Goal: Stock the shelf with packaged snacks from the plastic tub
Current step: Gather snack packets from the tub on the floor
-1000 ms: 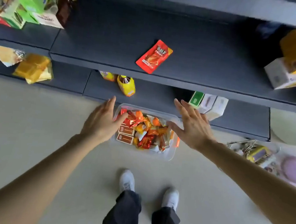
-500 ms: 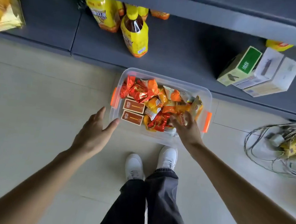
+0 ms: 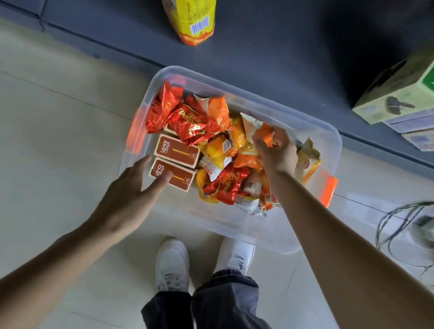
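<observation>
In plastic tub (image 3: 244, 93): right hand (image 3: 278, 154) pinches orange packet (image 3: 265, 136); left hand (image 3: 129, 198) spread over brown box (image 3: 182, 177).

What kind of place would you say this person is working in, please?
Probably a small shop, or a mock-up of one: a low dark shelf holding a yellow bottle and green-labelled carton, and a clear plastic tub of packaged snacks on the tiled floor.

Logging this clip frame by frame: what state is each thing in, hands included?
tub: no lid, on the floor, full of snacks
brown boxes: closed, lying flat in the tub
left hand: open, fingers straight, over the brown boxes
right hand: fingers curled on an orange packet
yellow bottle: standing on the shelf
</observation>
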